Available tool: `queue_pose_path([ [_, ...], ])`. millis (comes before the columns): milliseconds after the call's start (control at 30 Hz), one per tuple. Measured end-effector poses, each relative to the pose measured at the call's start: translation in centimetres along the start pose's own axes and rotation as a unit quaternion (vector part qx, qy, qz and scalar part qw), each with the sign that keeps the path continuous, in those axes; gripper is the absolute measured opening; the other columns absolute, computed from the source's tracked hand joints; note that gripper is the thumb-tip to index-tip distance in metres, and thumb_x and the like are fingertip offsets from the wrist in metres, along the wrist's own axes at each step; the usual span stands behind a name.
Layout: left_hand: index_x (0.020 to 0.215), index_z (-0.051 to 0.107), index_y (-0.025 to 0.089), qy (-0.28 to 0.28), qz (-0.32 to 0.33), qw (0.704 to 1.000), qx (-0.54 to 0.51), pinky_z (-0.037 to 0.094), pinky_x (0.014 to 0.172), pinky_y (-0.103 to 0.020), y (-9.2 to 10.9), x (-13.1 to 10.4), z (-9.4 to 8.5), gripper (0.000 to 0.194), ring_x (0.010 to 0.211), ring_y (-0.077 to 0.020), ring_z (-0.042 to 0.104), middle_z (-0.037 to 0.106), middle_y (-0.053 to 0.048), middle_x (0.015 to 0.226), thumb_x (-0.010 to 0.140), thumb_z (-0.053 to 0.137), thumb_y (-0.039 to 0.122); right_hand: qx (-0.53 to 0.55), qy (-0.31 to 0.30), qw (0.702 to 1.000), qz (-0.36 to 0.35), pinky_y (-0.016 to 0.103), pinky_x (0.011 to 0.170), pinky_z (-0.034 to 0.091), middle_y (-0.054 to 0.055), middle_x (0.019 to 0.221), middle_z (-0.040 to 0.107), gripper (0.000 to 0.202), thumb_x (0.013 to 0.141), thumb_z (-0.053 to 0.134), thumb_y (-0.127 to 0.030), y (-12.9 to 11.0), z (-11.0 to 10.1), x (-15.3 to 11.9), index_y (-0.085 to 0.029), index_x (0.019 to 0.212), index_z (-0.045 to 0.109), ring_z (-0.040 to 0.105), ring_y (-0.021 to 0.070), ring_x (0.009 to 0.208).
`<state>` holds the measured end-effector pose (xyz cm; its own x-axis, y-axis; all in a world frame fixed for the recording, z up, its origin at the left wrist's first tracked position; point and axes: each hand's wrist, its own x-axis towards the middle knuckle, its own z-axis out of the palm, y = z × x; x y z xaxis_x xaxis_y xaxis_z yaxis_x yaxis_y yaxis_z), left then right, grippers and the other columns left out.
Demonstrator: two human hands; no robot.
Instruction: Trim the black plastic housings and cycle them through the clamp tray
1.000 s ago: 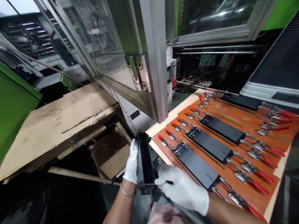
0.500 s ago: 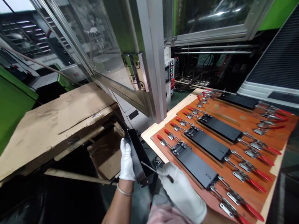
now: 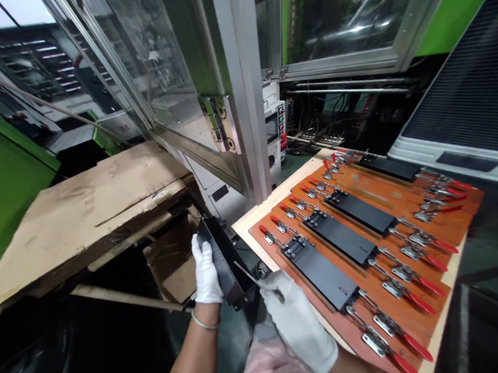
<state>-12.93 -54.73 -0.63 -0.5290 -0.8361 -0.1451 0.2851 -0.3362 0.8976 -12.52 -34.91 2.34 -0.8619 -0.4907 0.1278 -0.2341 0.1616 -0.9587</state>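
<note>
A long black box-shaped part (image 3: 224, 263), open along its upper side, is tilted in front of me. My left hand (image 3: 206, 273), in a white glove, grips it by its left wall. In a white glove too, my right hand (image 3: 296, 320) is closed around a thin, blade-like tool (image 3: 246, 272). Its tip reaches the near right edge of the black part; whether it touches cannot be made out. The tool's handle is hidden inside my right fist.
To the right, an orange board (image 3: 373, 291) carries several black rectangular parts (image 3: 322, 275) held by red-handled toggle clamps (image 3: 410, 343). Cardboard (image 3: 103, 192) covers a surface at left, above an open carton (image 3: 172, 258). A metal-framed machine door (image 3: 246, 95) stands ahead.
The view has shifted slightly, so the board and door sit further left. Both hands keep their hold, and the tool stays at the black part's right edge.
</note>
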Motion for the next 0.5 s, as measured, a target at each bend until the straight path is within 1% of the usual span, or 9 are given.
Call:
queue_pose_path([
  [33, 0.148, 0.036, 0.041, 0.006, 0.013, 1.0, 0.006, 0.035, 0.115, -0.027, -0.05, 0.0, 0.03, 0.069, 0.14, -0.017, 0.042, 0.044, 0.006, 0.154, 0.086, 0.066, 0.051, -0.001, 0.012, 1.0, 0.007, 0.03, 0.075, 0.052, 0.005, 0.082, 0.068, 0.016, 0.085, 0.051, -0.017, 0.03, 0.05, -0.05, -0.02, 0.086, 0.066, 0.064, 0.0191, 0.078],
  [100, 0.148, 0.037, 0.038, 0.024, 0.022, 0.999, 0.021, 0.033, 0.116, -0.027, -0.09, 0.06, 0.02, 0.068, 0.14, -0.0171, 0.042, 0.043, 0.005, 0.155, 0.087, 0.064, 0.05, 0.01, -0.012, 1.0, 0.011, 0.028, 0.071, 0.052, 0.003, 0.078, 0.067, 0.013, 0.083, 0.055, -0.018, 0.1, 0.11, -0.11, -0.02, 0.085, 0.067, 0.063, 0.0181, 0.073],
  [133, 0.149, 0.036, 0.038, 0.028, 0.016, 0.999, 0.026, 0.034, 0.116, -0.029, -0.09, 0.11, -0.03, 0.068, 0.14, -0.0181, 0.043, 0.043, 0.004, 0.155, 0.087, 0.063, 0.05, 0.022, -0.027, 0.999, 0.018, 0.027, 0.067, 0.052, 0.002, 0.074, 0.066, 0.012, 0.082, 0.056, -0.019, 0.12, 0.12, -0.11, -0.021, 0.084, 0.068, 0.062, 0.0171, 0.068],
  [200, 0.15, 0.032, 0.04, 0.029, 0.004, 0.999, 0.029, 0.036, 0.116, -0.033, -0.1, 0.21, -0.18, 0.07, 0.138, -0.0203, 0.046, 0.043, 0.004, 0.155, 0.088, 0.062, 0.052, 0.045, -0.016, 0.998, 0.04, 0.025, 0.061, 0.05, 0.001, 0.072, 0.065, 0.012, 0.083, 0.055, -0.019, 0.04, 0.11, -0.09, -0.021, 0.082, 0.067, 0.061, 0.0161, 0.065],
  [267, 0.15, 0.032, 0.041, 0.028, 0.012, 0.999, 0.037, 0.035, 0.117, -0.035, -0.13, 0.3, -0.37, 0.07, 0.138, -0.0206, 0.046, 0.045, 0.004, 0.154, 0.087, 0.061, 0.055, 0.048, 0.007, 0.998, 0.043, 0.026, 0.064, 0.05, 0.002, 0.076, 0.066, 0.014, 0.084, 0.053, -0.017, -0.19, 0.07, -0.13, -0.02, 0.081, 0.067, 0.062, 0.0168, 0.07],
  [367, 0.149, 0.035, 0.04, 0.038, 0.018, 0.997, 0.067, 0.032, 0.118, -0.034, -0.25, 0.36, -0.59, 0.07, 0.139, -0.02, 0.045, 0.047, 0.003, 0.152, 0.086, 0.061, 0.058, 0.041, -0.028, 0.999, 0.005, 0.027, 0.067, 0.05, 0.002, 0.077, 0.065, 0.014, 0.082, 0.054, -0.015, -0.6, -0.03, -0.4, -0.02, 0.077, 0.065, 0.061, 0.0171, 0.072],
  [433, 0.15, 0.031, 0.042, 0.033, 0.013, 0.997, 0.073, 0.036, 0.116, -0.035, -0.36, 0.38, -0.68, 0.071, 0.138, -0.0206, 0.046, 0.047, 0.003, 0.152, 0.086, 0.059, 0.06, 0.043, -0.035, 0.998, 0.005, 0.027, 0.067, 0.05, 0.002, 0.076, 0.064, 0.014, 0.083, 0.053, -0.016, -0.71, -0.14, -0.52, -0.02, 0.079, 0.065, 0.061, 0.0169, 0.071],
  [500, 0.151, 0.026, 0.044, 0.014, 0.015, 0.997, 0.079, 0.038, 0.115, -0.036, -0.48, 0.38, -0.77, 0.071, 0.139, -0.0206, 0.045, 0.044, 0.003, 0.155, 0.088, 0.054, 0.062, 0.041, -0.021, 0.999, 0.016, 0.028, 0.068, 0.05, 0.003, 0.077, 0.064, 0.014, 0.084, 0.051, -0.016, -0.61, -0.36, -0.38, -0.02, 0.081, 0.064, 0.06, 0.0174, 0.071],
])
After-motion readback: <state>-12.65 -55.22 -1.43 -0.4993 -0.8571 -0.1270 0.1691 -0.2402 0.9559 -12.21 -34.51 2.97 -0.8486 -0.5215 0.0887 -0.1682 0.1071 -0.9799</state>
